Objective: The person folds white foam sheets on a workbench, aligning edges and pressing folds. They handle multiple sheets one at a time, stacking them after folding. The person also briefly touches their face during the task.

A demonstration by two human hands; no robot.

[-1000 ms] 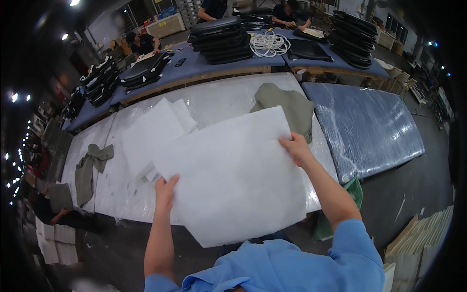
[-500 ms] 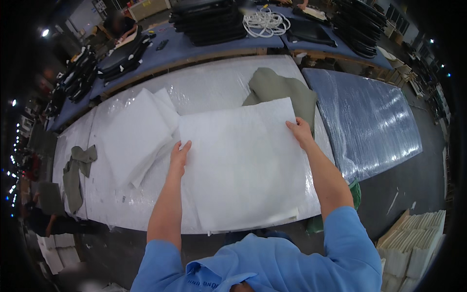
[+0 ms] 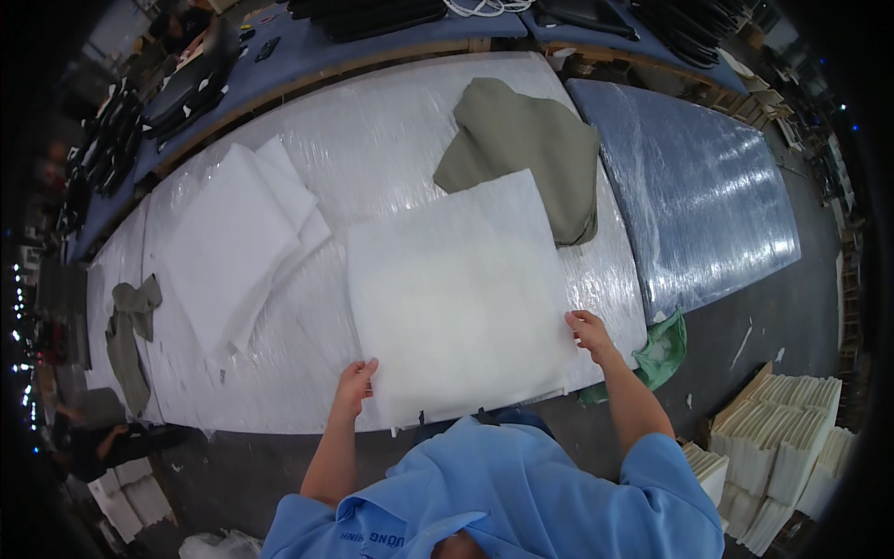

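A white sheet of soft wadding (image 3: 456, 298) lies in front of me on the plastic-wrapped table, a cream tint over its nearer part. My left hand (image 3: 354, 388) is closed at its left edge near the front corner, thumb uppermost. At the right edge, somewhat farther up, my right hand (image 3: 589, 334) pinches the side with curled fingers. What lies beneath the sheet is hidden. Beyond its far right corner spreads a piece of olive-grey fabric (image 3: 521, 140). To the left rests a stack of white wadding sheets (image 3: 233, 242), unevenly layered.
Narrow olive fabric scraps (image 3: 130, 340) lie at the table's far left. A blue plastic-wrapped panel (image 3: 694, 196) adjoins on the right, with a green bag (image 3: 663, 349) below. Bundled white pieces (image 3: 778, 438) stand at lower right. Black pads (image 3: 372, 20) sit on the blue-topped bench.
Both hands have slid nearer along the sheet's sides, and the sheet now lies flatter. The view has tilted down, showing more of the olive fabric.
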